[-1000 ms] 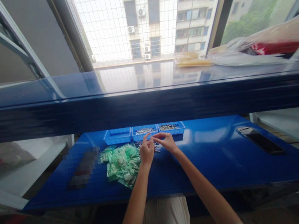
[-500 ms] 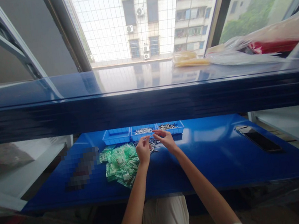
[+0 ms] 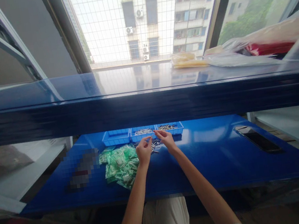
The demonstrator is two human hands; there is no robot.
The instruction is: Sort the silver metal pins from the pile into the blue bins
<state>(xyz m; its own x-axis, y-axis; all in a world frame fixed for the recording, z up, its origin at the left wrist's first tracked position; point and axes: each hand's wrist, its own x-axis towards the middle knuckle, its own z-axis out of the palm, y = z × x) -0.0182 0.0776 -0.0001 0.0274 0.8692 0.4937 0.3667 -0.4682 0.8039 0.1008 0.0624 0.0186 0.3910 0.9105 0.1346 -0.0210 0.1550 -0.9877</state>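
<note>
My left hand (image 3: 144, 151) is closed in a pinch above the blue table, and whatever lies between its fingertips is too small to make out. Close to it on the right, my right hand (image 3: 166, 140) also pinches, its fingertips near those of the left. Behind and below both hands lies a loose pile of thin metal pieces, like screws (image 3: 155, 147), partly covered by the hands. To the left of my left hand is a heap of small green plastic packets (image 3: 122, 164). Past the hands stand blue bins; the middle bin (image 3: 136, 137) and right bin (image 3: 180, 129) hold similar slim metal pieces.
A blue shelf (image 3: 149, 108) crosses above the table's far part, carrying plastic bags (image 3: 241, 54) at right. A dark phone (image 3: 257, 139) lies at the table's right. A blurred-out dark object (image 3: 82, 171) is at the left. The left bin (image 3: 117, 140) stands beside the others.
The fingertips have drawn slightly apart, the right hand's fingers shifting a little to the right. The bins, packets and loose metal pieces stay in place.
</note>
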